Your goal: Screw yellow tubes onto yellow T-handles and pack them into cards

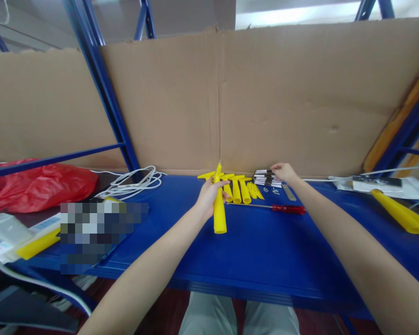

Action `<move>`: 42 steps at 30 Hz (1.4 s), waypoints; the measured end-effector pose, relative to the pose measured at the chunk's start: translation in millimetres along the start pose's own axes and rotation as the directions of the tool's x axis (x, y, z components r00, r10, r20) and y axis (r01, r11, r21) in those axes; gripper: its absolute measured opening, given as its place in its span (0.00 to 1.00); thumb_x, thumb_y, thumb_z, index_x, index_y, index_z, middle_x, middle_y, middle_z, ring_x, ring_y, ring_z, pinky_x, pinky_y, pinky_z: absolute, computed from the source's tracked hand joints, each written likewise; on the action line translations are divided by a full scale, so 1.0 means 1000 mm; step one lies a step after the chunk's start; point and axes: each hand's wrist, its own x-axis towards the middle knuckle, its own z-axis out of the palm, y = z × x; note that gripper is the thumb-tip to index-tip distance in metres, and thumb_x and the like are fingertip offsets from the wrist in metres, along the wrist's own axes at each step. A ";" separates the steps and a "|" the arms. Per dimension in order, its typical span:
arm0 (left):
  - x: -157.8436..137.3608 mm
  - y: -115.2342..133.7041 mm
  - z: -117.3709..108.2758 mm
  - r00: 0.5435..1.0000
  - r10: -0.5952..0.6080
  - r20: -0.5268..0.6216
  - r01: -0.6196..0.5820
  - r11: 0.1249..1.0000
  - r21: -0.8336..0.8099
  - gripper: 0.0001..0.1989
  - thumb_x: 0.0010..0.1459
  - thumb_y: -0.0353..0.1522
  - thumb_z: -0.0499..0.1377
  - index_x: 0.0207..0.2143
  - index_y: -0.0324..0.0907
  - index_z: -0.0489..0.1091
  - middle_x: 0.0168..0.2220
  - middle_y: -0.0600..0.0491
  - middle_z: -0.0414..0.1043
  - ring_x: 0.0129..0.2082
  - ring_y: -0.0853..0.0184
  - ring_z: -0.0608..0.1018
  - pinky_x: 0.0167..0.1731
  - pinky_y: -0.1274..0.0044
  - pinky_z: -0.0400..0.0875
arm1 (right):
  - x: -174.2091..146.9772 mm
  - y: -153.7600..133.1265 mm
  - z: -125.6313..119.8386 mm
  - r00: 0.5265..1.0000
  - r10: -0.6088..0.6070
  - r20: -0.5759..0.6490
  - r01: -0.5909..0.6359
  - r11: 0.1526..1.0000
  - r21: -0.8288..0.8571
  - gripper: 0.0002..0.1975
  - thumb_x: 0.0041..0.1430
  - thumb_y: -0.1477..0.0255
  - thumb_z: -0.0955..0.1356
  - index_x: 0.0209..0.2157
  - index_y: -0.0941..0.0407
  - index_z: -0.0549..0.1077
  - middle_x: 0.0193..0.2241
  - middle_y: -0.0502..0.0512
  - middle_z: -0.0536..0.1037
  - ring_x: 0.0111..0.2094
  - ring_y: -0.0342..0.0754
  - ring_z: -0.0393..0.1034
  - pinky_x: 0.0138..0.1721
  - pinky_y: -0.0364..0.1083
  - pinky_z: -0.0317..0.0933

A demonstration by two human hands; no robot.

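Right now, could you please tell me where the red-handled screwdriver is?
In the head view, the red-handled screwdriver lies on the blue tabletop, right of centre, just below the grey metal strip, its shaft pointing towards the left hand.

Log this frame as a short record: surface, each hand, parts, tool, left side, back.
Surface: blue table
Left hand: holds a yellow tube
Right hand: at black-and-white strips, grip unclear
Parts: more yellow pieces, between the hands
Tool: red-handled screwdriver, lying flat
Left side: red bag, white cable
Back: cardboard
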 end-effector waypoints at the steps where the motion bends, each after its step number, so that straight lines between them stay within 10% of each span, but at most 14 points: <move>1: -0.001 0.000 0.001 1.000 -0.003 0.011 0.003 1.000 0.005 0.16 0.47 0.25 0.61 0.41 0.36 0.65 0.20 0.57 0.67 0.11 0.75 0.67 0.10 0.82 0.56 | 0.002 0.002 0.000 1.000 -0.015 0.008 0.015 1.000 -0.022 0.08 0.47 0.83 0.67 0.31 0.61 0.76 0.20 0.53 0.75 0.13 0.39 0.61 0.17 0.40 0.59; 19: 0.010 -0.003 -0.010 0.991 -0.048 0.126 0.033 0.993 0.117 0.03 0.52 0.22 0.53 0.28 0.35 0.66 0.22 0.49 0.73 0.08 0.77 0.64 0.07 0.83 0.54 | -0.059 -0.011 -0.026 0.979 -0.118 0.164 0.124 0.992 -0.022 0.16 0.52 0.75 0.66 0.45 0.59 0.72 0.32 0.57 0.78 0.20 0.42 0.67 0.24 0.43 0.66; 23: 0.012 -0.004 -0.012 0.992 -0.044 0.120 0.023 0.986 0.165 0.04 0.50 0.22 0.53 0.26 0.35 0.66 0.23 0.48 0.74 0.09 0.77 0.64 0.08 0.84 0.56 | -0.094 -0.007 -0.040 0.850 -0.355 0.391 0.433 0.892 -0.132 0.12 0.53 0.71 0.66 0.39 0.56 0.75 0.40 0.57 0.78 0.37 0.50 0.73 0.41 0.48 0.66; 27: 0.014 -0.004 -0.015 0.996 -0.005 0.094 -0.021 0.962 0.274 0.04 0.51 0.23 0.53 0.27 0.36 0.67 0.22 0.48 0.74 0.09 0.76 0.64 0.08 0.83 0.55 | -0.113 -0.003 -0.049 0.720 -0.302 0.624 0.579 0.757 -0.302 0.12 0.50 0.66 0.69 0.37 0.54 0.76 0.40 0.57 0.78 0.42 0.54 0.71 0.44 0.49 0.64; 42: 0.018 -0.005 -0.019 0.995 0.100 0.030 -0.103 0.894 0.436 0.12 0.47 0.20 0.52 0.34 0.32 0.71 0.19 0.49 0.73 0.08 0.73 0.64 0.10 0.82 0.57 | -0.108 0.008 -0.037 0.723 -0.239 0.648 0.568 0.739 -0.362 0.05 0.49 0.70 0.69 0.29 0.55 0.74 0.33 0.56 0.78 0.34 0.49 0.70 0.34 0.45 0.62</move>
